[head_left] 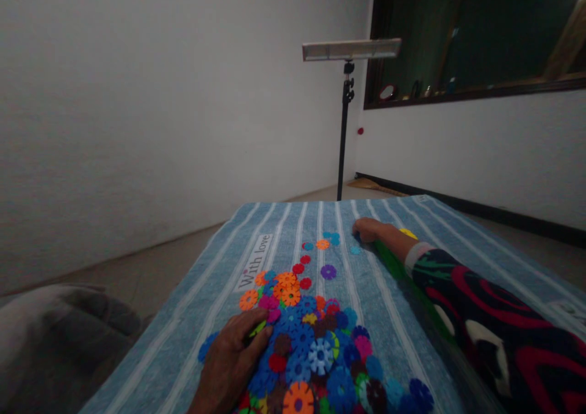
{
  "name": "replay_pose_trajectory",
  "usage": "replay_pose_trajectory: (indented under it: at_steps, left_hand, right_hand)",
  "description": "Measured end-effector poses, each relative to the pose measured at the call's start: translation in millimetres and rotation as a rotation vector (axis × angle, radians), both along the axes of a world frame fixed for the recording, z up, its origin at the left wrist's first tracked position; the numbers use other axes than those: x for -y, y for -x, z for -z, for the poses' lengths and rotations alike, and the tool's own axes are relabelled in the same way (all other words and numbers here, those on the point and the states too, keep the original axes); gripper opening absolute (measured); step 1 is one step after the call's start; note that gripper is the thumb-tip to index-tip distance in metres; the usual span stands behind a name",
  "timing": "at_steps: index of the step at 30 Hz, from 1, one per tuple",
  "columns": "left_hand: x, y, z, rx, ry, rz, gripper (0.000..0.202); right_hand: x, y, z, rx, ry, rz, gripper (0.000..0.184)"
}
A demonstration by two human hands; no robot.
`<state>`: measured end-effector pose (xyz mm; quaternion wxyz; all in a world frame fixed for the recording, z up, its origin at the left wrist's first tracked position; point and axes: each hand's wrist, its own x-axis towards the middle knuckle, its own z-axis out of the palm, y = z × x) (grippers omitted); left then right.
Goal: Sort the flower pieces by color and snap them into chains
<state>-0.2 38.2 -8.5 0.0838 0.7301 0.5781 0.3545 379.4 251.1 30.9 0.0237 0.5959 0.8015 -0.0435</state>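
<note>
A heap of interlocking plastic flower discs (302, 334) in blue, orange, red and other colours lies on the striped cloth. At its left edge is my left hand (233, 356), with a yellow-green disc (259, 328) between thumb and fingers. My right hand (366, 229) reaches to the far part of the cloth, fingers curled downward; what they hold, if anything, is hidden. A light-blue disc (356, 250) lies just beside it. Under the right forearm runs a long green thing (391, 260), mostly covered by the sleeve. A yellow disc (408, 233) shows beyond the wrist.
A blue cloth with white stripes (220, 249) covers the table. Loose discs, among them a purple one (328, 272), trail toward the far side. Behind the table stands a lamp panel on a black pole (343, 139). A grey draped thing (64, 347) is at left.
</note>
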Motion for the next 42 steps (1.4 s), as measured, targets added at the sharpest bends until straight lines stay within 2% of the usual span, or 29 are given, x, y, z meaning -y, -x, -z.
replay_pose_trajectory:
  at_steps: [6,16,20,24,29,32,35,39,42]
  left_hand:
    - [1.0,-0.4,-0.7,-0.011,0.012,0.008,0.035]
    - [1.2,-1.7,-4.3,-0.005,0.053,-0.01,0.036]
    - [0.9,-2.8,-6.2,-0.018,0.061,-0.012,0.036]
    - [-0.6,-2.9,-5.8,-0.02,0.037,0.003,0.036]
    - [-3.5,-3.4,-2.5,-0.025,0.076,-0.009,0.039]
    - [-5.7,-3.9,-0.3,-0.018,0.107,0.001,0.04]
    - [-7.8,-4.1,1.1,-0.009,0.117,0.002,0.039]
    - [-10.3,-4.9,1.2,-0.015,0.127,0.011,0.04]
    - [-11.4,-6.9,0.3,-0.037,0.125,0.024,0.039]
  right_hand:
    - [-0.2,2.2,-4.0,0.068,0.061,-0.007,0.031]
    - [5.6,1.9,-7.0,0.055,0.006,-0.005,0.034]
    - [15.4,6.7,-18.7,0.01,-0.077,-0.024,0.037]
    - [32.2,14.5,-41.8,-0.03,-0.095,-0.088,0.038]
    - [69.6,15.6,-72.6,-0.066,-0.055,-0.145,0.033]
    - [102.1,12.0,-77.8,-0.117,0.028,-0.171,0.032]
    - [142.0,10.3,-68.0,-0.143,0.137,-0.17,0.032]
    - [198.4,11.9,-42.6,-0.189,0.305,-0.226,0.029]
    - [232.4,10.7,-29.8,-0.217,0.343,-0.27,0.026]
